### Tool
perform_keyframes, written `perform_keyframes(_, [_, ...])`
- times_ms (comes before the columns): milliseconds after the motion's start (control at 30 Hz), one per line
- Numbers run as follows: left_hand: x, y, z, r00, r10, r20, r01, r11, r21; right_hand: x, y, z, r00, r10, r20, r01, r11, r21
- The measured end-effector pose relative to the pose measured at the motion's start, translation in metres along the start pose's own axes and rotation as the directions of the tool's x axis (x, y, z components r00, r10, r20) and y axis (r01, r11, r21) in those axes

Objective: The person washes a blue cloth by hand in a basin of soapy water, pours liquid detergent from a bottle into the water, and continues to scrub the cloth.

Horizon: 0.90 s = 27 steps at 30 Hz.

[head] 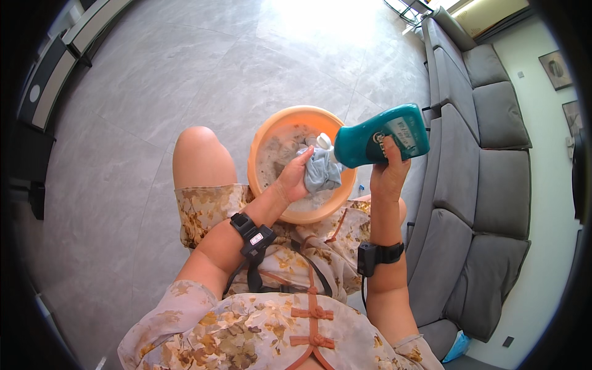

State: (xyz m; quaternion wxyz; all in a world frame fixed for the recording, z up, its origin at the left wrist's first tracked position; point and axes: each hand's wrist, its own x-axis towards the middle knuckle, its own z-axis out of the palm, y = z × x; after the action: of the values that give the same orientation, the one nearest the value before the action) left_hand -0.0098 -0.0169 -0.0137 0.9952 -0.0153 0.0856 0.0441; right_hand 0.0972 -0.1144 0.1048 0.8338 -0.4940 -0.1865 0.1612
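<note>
My left hand (293, 178) holds a bunched light-blue cloth (322, 170) above an orange plastic basin (261, 134). In my right hand (391, 178) is a teal plastic bottle (360, 141), tipped on its side with its neck towards the cloth. The bottle's white flip cap (323, 141) hangs open right by the cloth; whether liquid is coming out is hidden. Sudsy, cloudy water (273, 159) fills part of the basin, and greyish wet fabric (284, 150) lies in it. The basin sits between my knees.
A long grey sofa (455, 157) runs along the right side. Low cabinets (55, 69) stand at the far left on the grey tiled floor (125, 101). A small blue scrap (361, 188) lies just right of the basin. Black straps with small devices (258, 240) circle both forearms.
</note>
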Motion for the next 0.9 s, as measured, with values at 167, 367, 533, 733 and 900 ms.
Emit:
perform_keyframes(167, [0.002, -0.001, -0.010, 0.996, -0.028, 0.083, 0.029, 1.000, -0.012, 0.016, -0.013, -0.001, 0.993, -0.093, -0.078, 0.094, 0.996, 0.009])
perform_keyframes(367, [-0.001, -0.003, 0.004, 0.999, -0.008, 0.035, 0.007, 1.000, 0.021, 0.006, -0.012, -0.004, 0.997, -0.060, -0.049, 0.060, 0.998, -0.008])
perform_keyframes(533, [0.005, -0.005, -0.013, 0.998, 0.026, -0.056, -0.025, 0.999, 0.020, 0.009, -0.012, 0.012, 0.998, -0.063, -0.010, 0.063, 0.995, 0.082])
perform_keyframes(733, [0.007, -0.005, -0.029, 0.999, 0.011, -0.050, -0.012, 1.000, -0.022, 0.023, -0.019, 0.016, 0.994, -0.095, -0.059, 0.101, 0.989, 0.110])
perform_keyframes(900, [0.005, -0.001, -0.026, 0.994, -0.059, -0.088, 0.057, 0.998, -0.025, 0.019, -0.011, -0.004, 0.997, -0.062, -0.050, 0.065, 0.996, 0.062])
